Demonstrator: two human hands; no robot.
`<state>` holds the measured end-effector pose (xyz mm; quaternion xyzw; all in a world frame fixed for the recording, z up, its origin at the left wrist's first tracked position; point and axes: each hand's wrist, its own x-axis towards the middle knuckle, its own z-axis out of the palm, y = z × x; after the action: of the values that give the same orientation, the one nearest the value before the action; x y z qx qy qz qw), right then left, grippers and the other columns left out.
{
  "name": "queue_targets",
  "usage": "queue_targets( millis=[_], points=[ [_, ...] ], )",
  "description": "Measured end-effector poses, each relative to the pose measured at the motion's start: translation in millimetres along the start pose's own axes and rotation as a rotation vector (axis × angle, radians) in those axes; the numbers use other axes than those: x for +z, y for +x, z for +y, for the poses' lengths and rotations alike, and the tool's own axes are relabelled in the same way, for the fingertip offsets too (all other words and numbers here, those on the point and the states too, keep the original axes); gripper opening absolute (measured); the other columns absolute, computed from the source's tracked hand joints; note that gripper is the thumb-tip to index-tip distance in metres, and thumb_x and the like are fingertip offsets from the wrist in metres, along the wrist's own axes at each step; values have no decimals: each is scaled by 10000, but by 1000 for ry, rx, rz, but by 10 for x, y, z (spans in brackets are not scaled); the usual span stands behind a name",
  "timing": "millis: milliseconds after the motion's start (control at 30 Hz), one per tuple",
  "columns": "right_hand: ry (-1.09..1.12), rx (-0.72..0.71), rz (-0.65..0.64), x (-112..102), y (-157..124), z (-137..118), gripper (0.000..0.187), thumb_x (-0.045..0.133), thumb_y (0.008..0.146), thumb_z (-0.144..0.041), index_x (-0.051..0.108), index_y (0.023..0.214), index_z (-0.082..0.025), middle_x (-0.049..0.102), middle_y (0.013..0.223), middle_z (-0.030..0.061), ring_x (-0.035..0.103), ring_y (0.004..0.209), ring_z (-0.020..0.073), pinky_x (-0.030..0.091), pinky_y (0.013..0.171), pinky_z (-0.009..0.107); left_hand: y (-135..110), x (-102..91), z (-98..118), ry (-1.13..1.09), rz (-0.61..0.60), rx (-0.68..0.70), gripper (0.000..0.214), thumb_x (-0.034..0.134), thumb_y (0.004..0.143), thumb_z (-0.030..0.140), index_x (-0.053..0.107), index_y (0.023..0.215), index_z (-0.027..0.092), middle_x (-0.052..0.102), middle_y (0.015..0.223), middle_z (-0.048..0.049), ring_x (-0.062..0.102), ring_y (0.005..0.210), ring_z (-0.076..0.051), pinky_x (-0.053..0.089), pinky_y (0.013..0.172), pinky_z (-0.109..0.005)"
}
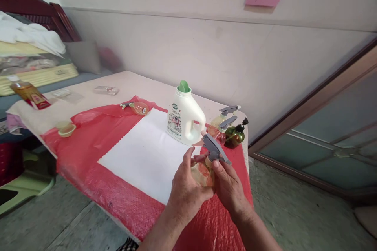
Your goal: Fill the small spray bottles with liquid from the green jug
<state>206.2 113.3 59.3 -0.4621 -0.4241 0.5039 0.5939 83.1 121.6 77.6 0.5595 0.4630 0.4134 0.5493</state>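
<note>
A clear yellowish spray bottle (203, 174) with a grey trigger head is held up over the near right part of the table. My left hand (187, 186) wraps round its body. The fingers of my right hand (228, 182) close on the neck just under the trigger head. Behind the hands stands a white detergent jug (184, 119), upright, with a green spout in its open mouth. To its right are two more spray bottles, one yellowish (216, 123) and one pinkish (219, 135), and a dark green pump bottle (235, 137).
A white sheet (141, 153) lies on red plastic (88, 149) over the table. A small spray bottle (139, 108) lies on its side near the back. At the left are a pale green bowl (65, 128) and an amber bottle (29, 93). A glass-panelled door (332, 157) stands right.
</note>
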Motion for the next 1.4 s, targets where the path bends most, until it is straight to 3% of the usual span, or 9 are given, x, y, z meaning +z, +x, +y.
queue_targets(
  millis=[233,300,367,400,533,667,933,1200,1400],
  points=[
    [-70,-154,212,49,-37,-90,287,582,872,-493,701,912,-235,689,937,34,606,920,201,458,881,367,21,-59,8,-338,-148,-45,795,778,606,160,465,1331,250,605,1288,-103,547,1213,-299,436,977,-397],
    [-39,-142,262,15,-21,-162,294,579,874,-490,700,881,-222,688,921,37,605,907,196,454,873,363,47,-66,-48,-498,-62,-31,687,792,636,212,537,1272,248,586,1320,-88,470,1305,-277,362,1060,-371],
    [6,-130,310,-6,-12,-258,314,582,867,-499,703,840,-209,694,934,48,610,925,203,454,869,361,63,-27,-89,-625,59,-127,611,821,641,278,591,1206,241,579,1330,-81,478,1298,-270,368,1051,-350],
    [30,-127,326,-9,-12,-310,320,590,859,-503,704,823,-206,697,942,52,614,934,209,457,863,360,62,6,-97,-690,49,-209,581,818,662,331,605,1193,232,587,1320,-89,524,1248,-274,408,1011,-354],
    [158,-128,325,-13,-36,-472,304,619,840,-494,720,830,-208,709,971,58,628,981,230,467,892,377,-4,142,-46,-865,-248,-474,498,669,814,509,646,1187,179,680,1161,-134,673,906,-255,531,715,-339],
    [329,-161,256,-94,-46,-494,223,669,825,-423,738,955,-256,717,1050,35,630,1023,211,438,981,393,-62,209,23,-873,-219,-421,462,662,821,510,675,1133,170,719,1045,-115,673,803,-227,519,608,-292],
    [453,-189,247,-179,2,-580,165,767,741,-347,748,887,-273,739,975,0,651,883,157,421,1003,343,-22,258,-36,-887,-227,-446,497,717,754,531,666,1097,175,716,974,-90,658,768,-223,513,573,-297],
    [502,-162,181,-140,34,-498,190,733,760,-421,760,875,-272,738,927,24,653,839,184,465,938,383,-32,271,-9,-878,-206,-305,481,667,809,503,653,1174,189,669,1214,-108,631,1049,-259,505,832,-332],
    [384,-211,165,-253,35,-457,251,766,740,-336,739,984,-282,724,1041,6,622,970,181,415,985,369,-28,241,4,-787,-165,-288,525,677,781,538,623,1162,181,682,1157,-119,627,1055,-279,489,844,-355]
  ],
)
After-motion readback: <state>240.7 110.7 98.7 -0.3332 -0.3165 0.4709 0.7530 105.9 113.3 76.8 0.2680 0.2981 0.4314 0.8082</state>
